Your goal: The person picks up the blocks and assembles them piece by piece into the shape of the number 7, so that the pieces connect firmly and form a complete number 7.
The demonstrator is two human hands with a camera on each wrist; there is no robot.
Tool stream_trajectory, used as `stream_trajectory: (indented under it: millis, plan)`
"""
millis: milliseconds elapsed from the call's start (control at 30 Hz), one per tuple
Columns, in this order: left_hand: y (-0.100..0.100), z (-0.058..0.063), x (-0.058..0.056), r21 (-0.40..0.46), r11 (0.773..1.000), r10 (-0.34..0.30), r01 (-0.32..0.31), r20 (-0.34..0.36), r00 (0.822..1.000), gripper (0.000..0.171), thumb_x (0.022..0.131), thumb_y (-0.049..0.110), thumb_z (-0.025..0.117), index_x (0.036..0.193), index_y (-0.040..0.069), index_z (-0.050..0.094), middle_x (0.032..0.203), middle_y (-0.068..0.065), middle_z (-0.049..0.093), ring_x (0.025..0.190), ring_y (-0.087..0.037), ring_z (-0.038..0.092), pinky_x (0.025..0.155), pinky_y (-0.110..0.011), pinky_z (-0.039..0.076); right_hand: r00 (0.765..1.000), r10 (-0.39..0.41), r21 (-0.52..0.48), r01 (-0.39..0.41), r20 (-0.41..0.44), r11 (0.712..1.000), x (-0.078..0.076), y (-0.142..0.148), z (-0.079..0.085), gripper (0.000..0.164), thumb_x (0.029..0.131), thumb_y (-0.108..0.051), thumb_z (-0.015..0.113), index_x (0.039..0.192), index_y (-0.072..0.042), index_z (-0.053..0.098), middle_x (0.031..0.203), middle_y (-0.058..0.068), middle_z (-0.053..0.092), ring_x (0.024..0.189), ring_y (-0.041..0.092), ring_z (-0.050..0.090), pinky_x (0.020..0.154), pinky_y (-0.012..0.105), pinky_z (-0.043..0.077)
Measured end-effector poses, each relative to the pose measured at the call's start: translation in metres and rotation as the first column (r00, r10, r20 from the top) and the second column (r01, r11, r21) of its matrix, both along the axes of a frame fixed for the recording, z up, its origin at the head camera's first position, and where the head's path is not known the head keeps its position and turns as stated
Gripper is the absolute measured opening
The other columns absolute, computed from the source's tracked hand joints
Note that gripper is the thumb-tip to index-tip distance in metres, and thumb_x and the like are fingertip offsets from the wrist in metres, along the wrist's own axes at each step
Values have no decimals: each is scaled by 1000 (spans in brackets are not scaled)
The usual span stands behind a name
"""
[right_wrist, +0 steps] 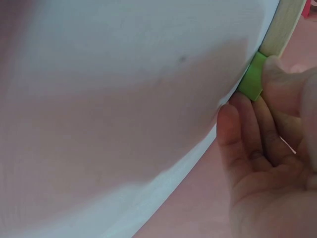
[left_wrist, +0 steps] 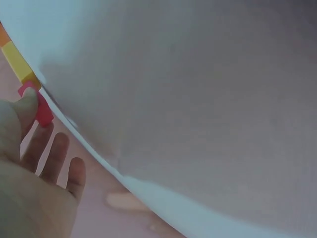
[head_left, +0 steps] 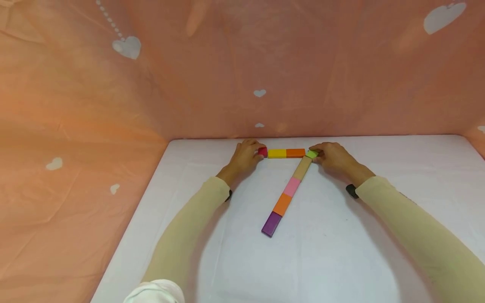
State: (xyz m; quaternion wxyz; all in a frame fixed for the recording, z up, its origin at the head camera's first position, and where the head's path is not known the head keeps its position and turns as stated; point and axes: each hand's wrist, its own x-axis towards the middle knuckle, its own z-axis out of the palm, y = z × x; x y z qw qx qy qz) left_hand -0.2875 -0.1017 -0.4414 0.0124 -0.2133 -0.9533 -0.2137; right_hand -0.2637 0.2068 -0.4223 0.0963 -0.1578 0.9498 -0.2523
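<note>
At the left end of a row near the table's back edge, my left hand (head_left: 245, 155) pinches a red block (head_left: 263, 152) between thumb and fingers. The red block meets a yellow block (head_left: 277, 153), and an orange block (head_left: 295, 153) follows to its right. My right hand (head_left: 333, 156) pinches a green block (head_left: 312, 154) at the row's right end. From the green block a slanted line runs toward the front left: a bare-wood block (head_left: 302, 169), a pink block (head_left: 292, 187), an orange block (head_left: 282, 205) and a purple block (head_left: 271, 224).
A white-covered table (head_left: 326, 261) lies under the blocks. Behind it and along the left hangs an orange-pink cloth (head_left: 212, 75) with white hearts, close to the table's back edge. A dark band (head_left: 351, 191) shows at the right wrist.
</note>
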Motion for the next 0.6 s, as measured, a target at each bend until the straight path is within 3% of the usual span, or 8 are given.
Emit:
stream_trajectory:
  millis: [600]
  plan:
    - [0,3,4,-37,999,-23,24,30,999,33,98,28,64,130,17,65,123,0,61,120,-20,51,106,-41,38,1000,-12,10,12,0,1000,0,-2,-1,46,96,-11,65,139,-2,55,125,19,64,110,33,59,105,54,46]
